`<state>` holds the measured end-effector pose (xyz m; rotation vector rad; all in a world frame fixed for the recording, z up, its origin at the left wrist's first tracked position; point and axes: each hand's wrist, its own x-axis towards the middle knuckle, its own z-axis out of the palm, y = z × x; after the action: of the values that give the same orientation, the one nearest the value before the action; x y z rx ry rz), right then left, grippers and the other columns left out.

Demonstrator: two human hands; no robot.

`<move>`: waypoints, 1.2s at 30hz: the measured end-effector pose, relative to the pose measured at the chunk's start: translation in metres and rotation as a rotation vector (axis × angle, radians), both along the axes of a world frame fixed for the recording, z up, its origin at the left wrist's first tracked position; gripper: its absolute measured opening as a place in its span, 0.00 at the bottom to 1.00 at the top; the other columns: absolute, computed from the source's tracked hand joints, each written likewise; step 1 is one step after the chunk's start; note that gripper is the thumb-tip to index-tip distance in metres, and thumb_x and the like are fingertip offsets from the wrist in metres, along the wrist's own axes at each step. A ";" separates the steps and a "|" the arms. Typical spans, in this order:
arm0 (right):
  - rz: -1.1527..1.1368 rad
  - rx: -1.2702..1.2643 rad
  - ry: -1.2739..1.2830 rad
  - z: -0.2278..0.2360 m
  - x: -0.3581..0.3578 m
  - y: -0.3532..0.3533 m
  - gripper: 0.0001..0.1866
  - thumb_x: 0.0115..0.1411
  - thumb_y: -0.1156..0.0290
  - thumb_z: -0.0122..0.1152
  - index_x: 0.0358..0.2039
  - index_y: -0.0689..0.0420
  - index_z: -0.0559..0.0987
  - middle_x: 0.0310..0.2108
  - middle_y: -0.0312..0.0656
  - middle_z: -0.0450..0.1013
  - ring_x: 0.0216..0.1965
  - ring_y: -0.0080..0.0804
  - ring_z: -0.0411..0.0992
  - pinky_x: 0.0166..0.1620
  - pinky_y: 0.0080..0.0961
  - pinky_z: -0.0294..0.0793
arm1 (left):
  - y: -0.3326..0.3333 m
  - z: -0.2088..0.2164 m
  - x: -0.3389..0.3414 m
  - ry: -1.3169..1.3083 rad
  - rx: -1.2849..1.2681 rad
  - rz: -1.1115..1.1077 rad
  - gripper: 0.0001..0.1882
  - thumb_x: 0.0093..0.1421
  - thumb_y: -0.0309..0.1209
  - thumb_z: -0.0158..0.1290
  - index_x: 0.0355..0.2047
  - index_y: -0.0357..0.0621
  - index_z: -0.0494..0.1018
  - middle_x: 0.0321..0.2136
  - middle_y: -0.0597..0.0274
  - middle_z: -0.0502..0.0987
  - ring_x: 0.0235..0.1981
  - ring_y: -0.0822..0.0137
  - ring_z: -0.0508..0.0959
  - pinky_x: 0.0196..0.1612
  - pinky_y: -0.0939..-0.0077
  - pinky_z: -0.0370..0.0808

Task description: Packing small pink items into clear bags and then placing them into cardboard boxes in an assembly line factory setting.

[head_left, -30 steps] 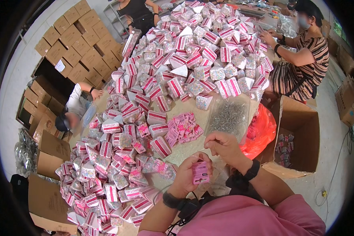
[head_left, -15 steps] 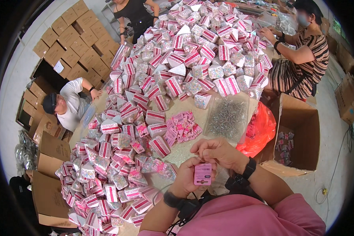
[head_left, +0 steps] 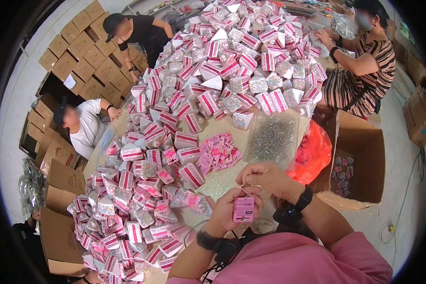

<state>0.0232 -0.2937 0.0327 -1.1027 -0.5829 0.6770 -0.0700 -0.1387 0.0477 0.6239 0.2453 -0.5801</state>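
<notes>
- The left hand (head_left: 225, 209) grips a small pink card (head_left: 243, 209) between thumb and fingers, just in front of the person's body.
- The right hand (head_left: 271, 181) meets it at the card's upper end, fingers curled and tips together; whether they pinch the thin pale strip (head_left: 244, 190) there I cannot tell.
- The low grip on the card seems chosen to leave its upper end free for the other hand.
- A heap of pink cards (head_left: 219, 154) and a clear tray (head_left: 292, 144) of tiny metal pieces (head_left: 269, 141) lie just beyond the hands on the counter (head_left: 227, 183), presumably for easy reach.
- Striped wedge-shaped packs (head_left: 207, 103) pile up farther off and at the left, probably kept aside to leave working room.
- The held card bears fine dark print, a small dark label and a slot at its lower end; the lettering is too small to read reliably.
</notes>
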 end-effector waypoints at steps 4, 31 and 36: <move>-0.033 -0.053 -0.023 0.005 0.001 -0.003 0.04 0.56 0.77 0.56 0.31 0.63 0.77 0.33 0.38 0.74 0.37 0.21 0.70 0.42 0.19 0.70 | 0.002 -0.003 0.000 0.007 0.031 -0.019 0.22 0.61 0.38 0.37 0.43 0.32 0.70 0.31 0.50 0.76 0.28 0.58 0.78 0.32 0.70 0.76; 0.055 0.117 0.084 0.005 -0.010 0.002 0.06 0.58 0.71 0.56 0.29 0.61 0.76 0.41 0.44 0.71 0.32 0.19 0.68 0.40 0.19 0.68 | 0.003 -0.002 -0.001 -0.022 0.069 -0.026 0.22 0.60 0.42 0.39 0.35 0.31 0.71 0.30 0.50 0.76 0.27 0.60 0.78 0.31 0.70 0.76; 0.072 0.116 0.346 0.006 -0.015 0.006 0.09 0.59 0.68 0.56 0.31 0.62 0.75 0.42 0.45 0.70 0.29 0.16 0.66 0.38 0.16 0.68 | 0.005 -0.018 -0.002 0.013 -0.041 -0.073 0.20 0.59 0.39 0.42 0.39 0.31 0.69 0.34 0.51 0.75 0.31 0.59 0.78 0.34 0.68 0.76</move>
<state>0.0080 -0.2875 0.0385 -0.8353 -0.3606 0.8636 -0.0722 -0.1335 0.0299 0.5917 0.2234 -0.6583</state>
